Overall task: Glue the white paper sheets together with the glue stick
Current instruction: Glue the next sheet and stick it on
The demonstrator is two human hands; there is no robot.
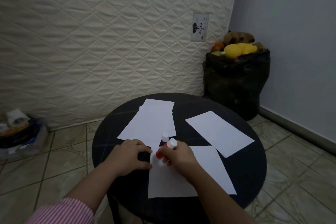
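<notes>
Gripping the glue stick (164, 152) around its red barrel, the right hand (179, 158) had its fingers closed on it, white end tilted up and away, the lower tip down on the near paper sheet (183, 180) beneath the palm. Just to its left, the left hand (130, 157) pressed flat and fairly spread on that sheet's edge and the black table (112, 132), not closed on anything I could make out; something dark sat by its fingertips. A second white-capped stick (165, 137) stood just beyond the right hand. Farther out lay an overlapped pile of sheets (149, 125) ahead and another sheet (220, 132) off to the right. Paper so light and limp would likely skid and crease, so pinning it flat near the glued edge seemed wise; the hard stick suited a mid-barrel grip.
</notes>
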